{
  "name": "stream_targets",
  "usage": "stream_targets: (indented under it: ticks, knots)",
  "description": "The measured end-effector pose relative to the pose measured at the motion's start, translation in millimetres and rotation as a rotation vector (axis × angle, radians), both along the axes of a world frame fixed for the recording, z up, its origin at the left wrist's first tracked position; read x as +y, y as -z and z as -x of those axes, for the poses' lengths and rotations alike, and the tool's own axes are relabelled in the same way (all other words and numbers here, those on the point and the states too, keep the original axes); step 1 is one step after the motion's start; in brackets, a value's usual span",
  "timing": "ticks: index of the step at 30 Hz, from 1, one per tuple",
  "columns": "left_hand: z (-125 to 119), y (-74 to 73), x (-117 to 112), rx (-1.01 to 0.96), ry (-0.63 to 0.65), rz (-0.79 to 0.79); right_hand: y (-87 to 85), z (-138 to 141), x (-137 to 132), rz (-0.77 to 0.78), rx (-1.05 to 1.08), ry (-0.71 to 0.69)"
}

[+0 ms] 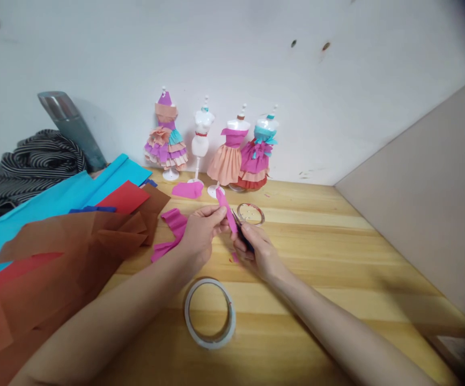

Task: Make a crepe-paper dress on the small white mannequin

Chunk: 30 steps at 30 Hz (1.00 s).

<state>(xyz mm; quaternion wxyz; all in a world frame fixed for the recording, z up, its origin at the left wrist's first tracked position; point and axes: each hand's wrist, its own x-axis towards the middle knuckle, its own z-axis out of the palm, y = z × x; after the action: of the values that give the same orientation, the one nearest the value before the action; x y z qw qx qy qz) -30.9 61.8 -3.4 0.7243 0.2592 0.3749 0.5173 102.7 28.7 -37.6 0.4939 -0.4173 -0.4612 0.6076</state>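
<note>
My left hand (203, 228) pinches a narrow strip of pink crepe paper (226, 208), which stands up between the two hands. In my right hand (259, 247) is a pair of dark-handled scissors (245, 236), closed in the fingers, with the blades pointing up at the strip's right edge. Whether the blades touch the paper I cannot tell. Beside my left wrist lies a larger piece of pink crepe paper (175, 222), partly hidden by the hand. Another pink piece (187, 189) rests farther back. Small pink scraps (235, 257) lie below the scissors.
Along the wall stand several mini mannequins, one bare white (202, 128) and others in paper dresses (226, 165). A roll of tape (232, 321) lies in front, a round dish with small beads (263, 216) behind. Brown paper (107, 246), blue paper (75, 190), striped cloth (43, 155) and a bottle (73, 128) are left.
</note>
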Motion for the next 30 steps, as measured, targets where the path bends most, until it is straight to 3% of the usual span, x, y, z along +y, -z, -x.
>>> stream_targets:
  ticks: [11,30]
  knots:
    - [-0.8,6.3,0.0,-0.016,0.003,-0.033,-1.4,1.7,1.1,0.043,0.065,0.013]
    - [-5.4,1.2,-4.1,-0.017,-0.076,0.049,1.7,3.8,-0.3,0.076,0.050,-0.012]
